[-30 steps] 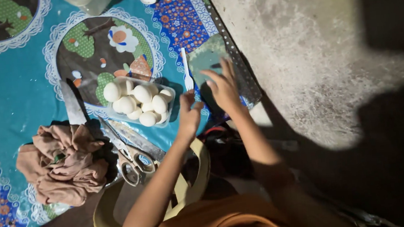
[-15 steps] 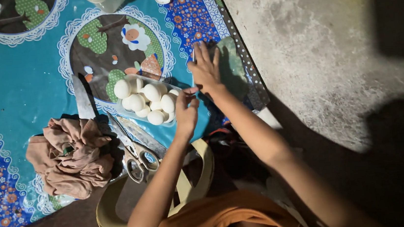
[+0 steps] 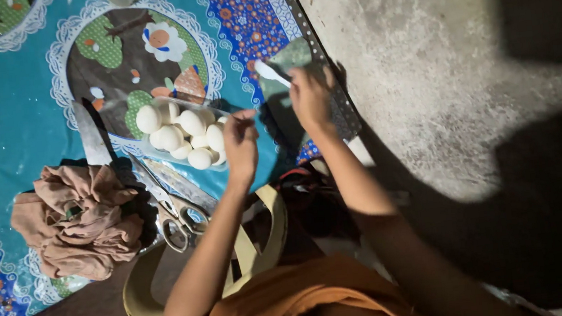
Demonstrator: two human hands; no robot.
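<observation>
Right hand [image 3: 310, 99]: fingers closed round the white plastic fork [image 3: 271, 74], which sticks out far-left of them above the tabletop [image 3: 10, 129]
Left hand [image 3: 241, 144]: fingers loosely curled, holding nothing; just right of the tray of eggs [image 3: 183, 136]
Scissors [image 3: 176, 219]: near-left; beside a crumpled cloth [image 3: 74, 222]

The white utensil's [image 3: 271, 73] handle is hidden in the right hand [image 3: 310, 99]; its head is blurred.

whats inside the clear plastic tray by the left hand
The clear tray holds a heap of white eggs. Any eggs lower in the pile are covered, and the left hand hides the tray's near corner.
</observation>
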